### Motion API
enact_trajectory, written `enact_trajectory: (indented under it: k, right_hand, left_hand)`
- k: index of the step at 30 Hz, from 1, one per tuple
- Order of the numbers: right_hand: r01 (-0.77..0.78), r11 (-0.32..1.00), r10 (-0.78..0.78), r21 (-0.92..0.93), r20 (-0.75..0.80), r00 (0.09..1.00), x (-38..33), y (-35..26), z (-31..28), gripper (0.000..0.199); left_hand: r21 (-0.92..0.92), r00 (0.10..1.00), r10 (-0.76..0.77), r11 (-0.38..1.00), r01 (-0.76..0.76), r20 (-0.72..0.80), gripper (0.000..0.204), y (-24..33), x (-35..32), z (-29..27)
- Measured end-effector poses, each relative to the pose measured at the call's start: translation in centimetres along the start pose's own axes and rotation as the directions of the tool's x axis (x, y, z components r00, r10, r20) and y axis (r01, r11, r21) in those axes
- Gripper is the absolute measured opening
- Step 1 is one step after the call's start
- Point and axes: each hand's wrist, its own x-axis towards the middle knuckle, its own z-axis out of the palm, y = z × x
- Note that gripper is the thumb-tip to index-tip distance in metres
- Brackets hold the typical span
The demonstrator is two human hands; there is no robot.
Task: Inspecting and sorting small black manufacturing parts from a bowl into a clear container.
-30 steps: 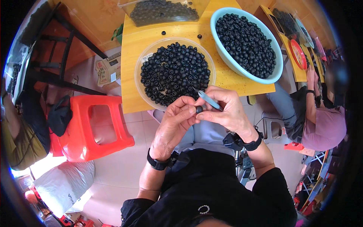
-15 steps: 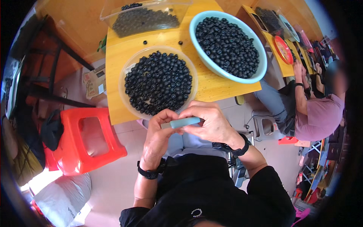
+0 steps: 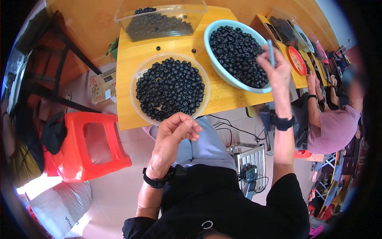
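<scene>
My right hand (image 3: 274, 69) is raised over the near rim of the light blue bowl (image 3: 217, 59) full of small black round pieces, and it grips a thin blue tool (image 3: 271, 51) that points up. My left hand (image 3: 175, 133) hovers below the table's front edge with loosely curled fingers; nothing shows in it. Just beyond it stands a clear round bowl (image 3: 137, 75) heaped with the same black pieces. Both wrists wear black bands.
A clear rectangular tub (image 3: 159, 22) of black pieces stands at the back of the yellow table (image 3: 127, 59). A red plastic stool (image 3: 91, 143) is at my left. Another person in a pink shirt (image 3: 332, 127) sits at the right by a second table.
My hands were joined near my lap around the blue tool and a black piece. Now the right hand has lifted to the blue bowl with the tool, and the left stays low.
</scene>
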Motion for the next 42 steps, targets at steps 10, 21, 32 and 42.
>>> enact_trajectory:
  k: [10,21,32,42]
  right_hand:
    - [-0.210,0.978,0.210,0.014,-0.031,0.977,-3.6,1.6,1.9,0.025]
    - [-0.236,0.967,0.244,0.100,-0.082,0.966,-4.5,3.2,1.9,0.025]
    - [-0.231,0.971,0.236,0.068,-0.088,0.968,-3.9,2.6,2.2,0.017]
    - [-0.230,0.973,0.230,0.011,-0.110,0.967,-4.4,2.1,2.8,0.016]
  left_hand:
    - [0.159,0.509,0.452,0.613,-0.774,0.732,0.035,7.3,-2.2,7.3]
    - [0.311,0.662,0.339,0.681,-0.663,0.669,0.035,9.3,-4.3,8.0]
    - [0.425,0.734,0.199,0.705,-0.567,0.649,0.043,11.6,-7.6,8.1]
    - [0.360,0.199,0.917,0.066,-0.931,0.345,0.027,6.7,-3.9,8.4]
